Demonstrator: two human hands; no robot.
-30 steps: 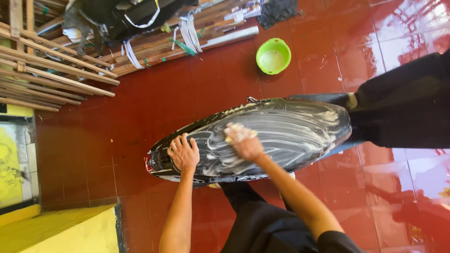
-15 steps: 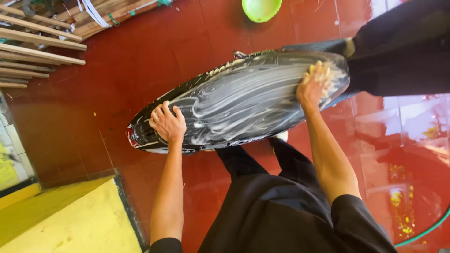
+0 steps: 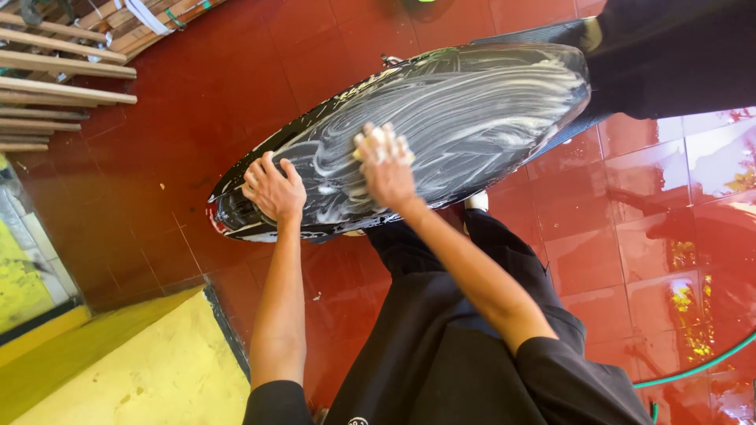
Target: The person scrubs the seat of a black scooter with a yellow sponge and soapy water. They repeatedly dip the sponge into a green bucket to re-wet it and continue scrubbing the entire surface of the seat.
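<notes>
Black glossy panel point(image 3: 441, 126) streaked with white soap, left hand point(image 3: 273, 189) spread flat, right hand point(image 3: 386, 161) gripping sponge point(image 3: 376, 140)

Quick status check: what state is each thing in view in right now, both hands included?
Panel: black, coated in soapy swirls, lying off the floor.
Sponge: yellow, sudsy, pressed on the panel under the right hand.
Right hand: shut on the sponge.
Left hand: open, flat on the panel's narrow end.
Floor: red tile, wet and shiny.
Hose: green, lying on the floor.

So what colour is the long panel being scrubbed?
The long panel is glossy black, streaked with white soap swirls, with a red edge at its near tip; the head view shows it.
</notes>
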